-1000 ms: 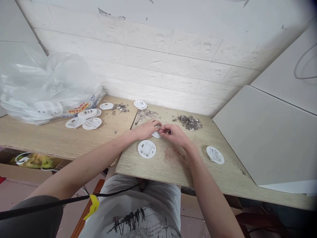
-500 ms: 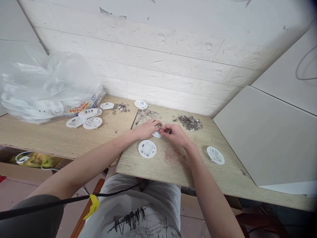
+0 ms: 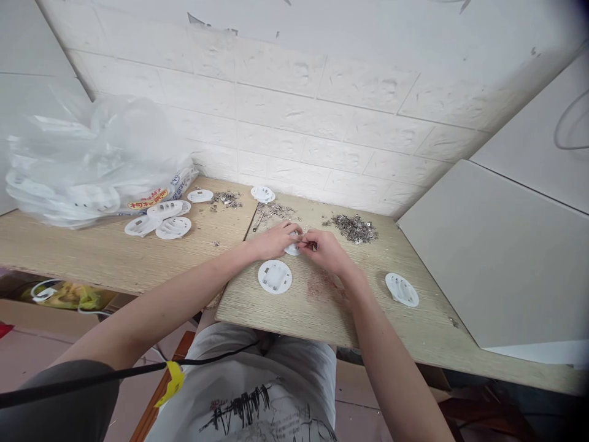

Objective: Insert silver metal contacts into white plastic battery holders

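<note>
View shifted slightly; left hand (image 3: 277, 240) clamped on half-hidden disc (image 3: 292, 250); right hand (image 3: 326, 250) pinching thin object (image 3: 311, 244), hard to identify.

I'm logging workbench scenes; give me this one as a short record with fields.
Left hand: on a white disc
Right hand: beside it, pinching a thin item, too small to identify
Nearer the body: round disc on the table
Beyond: pile of small metal parts
Far right: another disc
Left: plastic bag with white pieces, loose discs beside it
</note>
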`<act>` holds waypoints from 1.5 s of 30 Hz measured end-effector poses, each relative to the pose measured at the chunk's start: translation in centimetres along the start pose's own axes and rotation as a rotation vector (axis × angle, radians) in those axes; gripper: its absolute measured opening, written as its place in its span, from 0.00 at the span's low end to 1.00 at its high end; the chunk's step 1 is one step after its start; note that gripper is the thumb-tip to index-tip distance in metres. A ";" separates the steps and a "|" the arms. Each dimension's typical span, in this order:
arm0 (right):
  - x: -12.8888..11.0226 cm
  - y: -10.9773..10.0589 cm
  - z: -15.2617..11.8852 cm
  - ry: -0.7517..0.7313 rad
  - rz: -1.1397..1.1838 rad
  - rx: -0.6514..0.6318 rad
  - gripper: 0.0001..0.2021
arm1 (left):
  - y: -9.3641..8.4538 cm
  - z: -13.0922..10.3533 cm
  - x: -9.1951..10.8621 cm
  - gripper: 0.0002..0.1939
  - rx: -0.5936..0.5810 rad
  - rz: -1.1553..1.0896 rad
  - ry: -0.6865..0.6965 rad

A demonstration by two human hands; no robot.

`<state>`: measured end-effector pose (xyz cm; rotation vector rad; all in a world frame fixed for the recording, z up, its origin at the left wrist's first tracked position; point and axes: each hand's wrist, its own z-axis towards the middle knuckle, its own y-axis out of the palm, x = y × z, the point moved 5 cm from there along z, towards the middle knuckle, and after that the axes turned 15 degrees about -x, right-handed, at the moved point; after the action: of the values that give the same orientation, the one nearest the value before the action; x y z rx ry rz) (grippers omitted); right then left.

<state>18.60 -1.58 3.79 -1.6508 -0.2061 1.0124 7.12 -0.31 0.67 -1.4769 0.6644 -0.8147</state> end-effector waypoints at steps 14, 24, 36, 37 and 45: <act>1.3 -0.6 -0.2 0.047 0.368 0.129 0.04 | -0.2 -0.1 -0.1 0.26 0.044 -0.142 -0.012; 3.7 -2.0 -1.1 0.149 0.697 0.447 0.12 | -1.7 -0.1 -0.3 0.18 0.227 -0.538 -0.119; 3.2 -1.6 -0.4 0.017 0.502 0.538 0.09 | -0.7 0.0 -0.5 0.24 0.224 -1.351 -0.177; 3.0 -1.7 -0.4 0.018 0.448 0.541 0.08 | -0.8 0.0 -0.3 0.22 0.212 -1.347 -0.172; 1.6 -1.9 -0.5 0.011 0.169 0.539 0.05 | -1.1 0.1 0.5 0.13 0.143 -1.335 -0.187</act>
<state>20.64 -0.29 4.57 -1.1922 0.2051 1.0715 7.39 -0.54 1.83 -1.7474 -0.6493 -1.6221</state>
